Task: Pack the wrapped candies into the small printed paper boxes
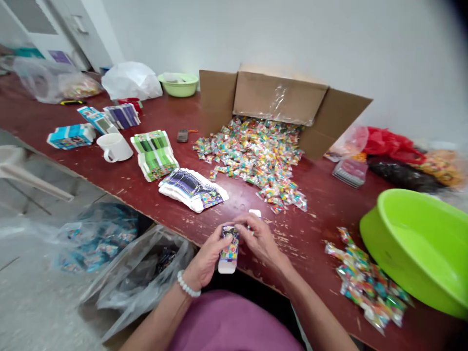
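Note:
My left hand (209, 253), with a pale bead bracelet at the wrist, grips a small printed cardboard box (229, 249) near the table's front edge. The box's white end flap points toward me. My right hand (263, 240) is at the far end of the box with its fingers pinched; what lies between them is mostly hidden. Just beyond my hands, a fanned stack of flattened purple boxes (192, 189) rests beside a stack of green ones (155, 153). Farther back, wrapped candies (256, 151) spill in a heap from a cardboard carton (280, 97) lying open.
A lime-green basin (409, 258) stands at right beside a smaller candy pile (365, 282). A white mug (115, 147) and blue boxes (71, 136) are at left. Below the table edge sits a plastic-lined carton (146, 278). Red and black bags (393, 144) lie back right.

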`<state>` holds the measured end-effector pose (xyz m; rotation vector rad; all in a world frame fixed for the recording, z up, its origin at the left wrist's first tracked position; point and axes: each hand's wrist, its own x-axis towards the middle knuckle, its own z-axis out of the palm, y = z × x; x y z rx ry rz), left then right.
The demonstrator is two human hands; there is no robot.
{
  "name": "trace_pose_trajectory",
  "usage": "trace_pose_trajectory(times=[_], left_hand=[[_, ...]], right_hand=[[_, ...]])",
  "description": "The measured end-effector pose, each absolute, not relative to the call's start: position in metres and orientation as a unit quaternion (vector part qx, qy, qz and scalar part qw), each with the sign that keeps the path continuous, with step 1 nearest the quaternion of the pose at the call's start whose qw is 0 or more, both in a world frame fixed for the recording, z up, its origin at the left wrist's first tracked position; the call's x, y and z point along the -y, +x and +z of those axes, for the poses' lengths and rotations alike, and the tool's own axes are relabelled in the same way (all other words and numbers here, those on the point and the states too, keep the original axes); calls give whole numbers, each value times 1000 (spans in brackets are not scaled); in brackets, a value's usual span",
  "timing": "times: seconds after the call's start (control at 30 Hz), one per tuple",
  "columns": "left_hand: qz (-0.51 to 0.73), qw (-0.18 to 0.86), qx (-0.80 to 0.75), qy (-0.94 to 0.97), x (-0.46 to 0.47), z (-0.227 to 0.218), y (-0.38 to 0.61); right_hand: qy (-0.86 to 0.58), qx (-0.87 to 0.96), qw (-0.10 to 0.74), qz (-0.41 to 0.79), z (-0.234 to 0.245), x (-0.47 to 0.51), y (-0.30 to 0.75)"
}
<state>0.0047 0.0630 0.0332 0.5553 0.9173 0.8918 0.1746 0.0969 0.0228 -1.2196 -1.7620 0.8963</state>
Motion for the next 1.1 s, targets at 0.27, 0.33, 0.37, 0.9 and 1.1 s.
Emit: trace_pose_trajectory(times=[0.27, 0.33, 0.37, 0.9, 1.1], left_hand=[[447, 628, -549, 322, -86, 16, -5], [434, 564, -580, 395, -86, 13, -14], [418, 542, -584, 435, -86, 13, -18], [388, 727, -462, 330, -74, 37, -26], [324, 755, -412, 394, -61, 37, -13]], right_hand=[[-738, 549, 349, 181, -16, -146, 290], [-758, 519, 347, 190, -25, -151, 297], [-764, 506, 347, 200, -27, -154, 298], [-539, 460, 476, 521, 36, -82, 208], [-541, 593, 415, 429, 48, -70, 178]])
